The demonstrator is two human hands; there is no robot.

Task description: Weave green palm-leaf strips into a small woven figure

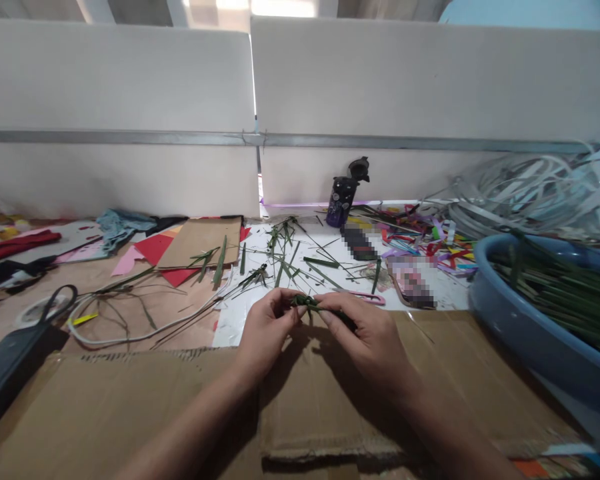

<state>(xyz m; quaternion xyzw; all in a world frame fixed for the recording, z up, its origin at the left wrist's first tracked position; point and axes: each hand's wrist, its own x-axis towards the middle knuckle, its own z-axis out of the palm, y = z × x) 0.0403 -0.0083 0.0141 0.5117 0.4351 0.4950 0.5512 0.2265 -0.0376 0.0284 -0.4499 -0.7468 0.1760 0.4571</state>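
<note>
Both hands meet above the cardboard sheet point(320, 407), pinching one small bundle of folded green leaf strips point(307, 303). My left hand point(270, 323) grips its left end between thumb and fingers. From the other side my right hand point(363, 327) closes thumb and forefinger on the strips, and its curled fingers hide part of them. Just beyond the hands, cut green leaf pieces point(320, 262) lie scattered on white paper. A small knotted leaf figure point(257, 275) rests a little left of them. Behind my right hand lies a pink-handled tool point(367, 297), partly hidden.
On the right a blue basin point(480, 293) holds many long green leaves. A dark bottle point(341, 200) with its lid up stands near the white panel. Colourful strips, a phone-like object point(413, 281) and clear coiled bands point(520, 193) lie at right. A black power strip point(20, 367) and white cable lie left.
</note>
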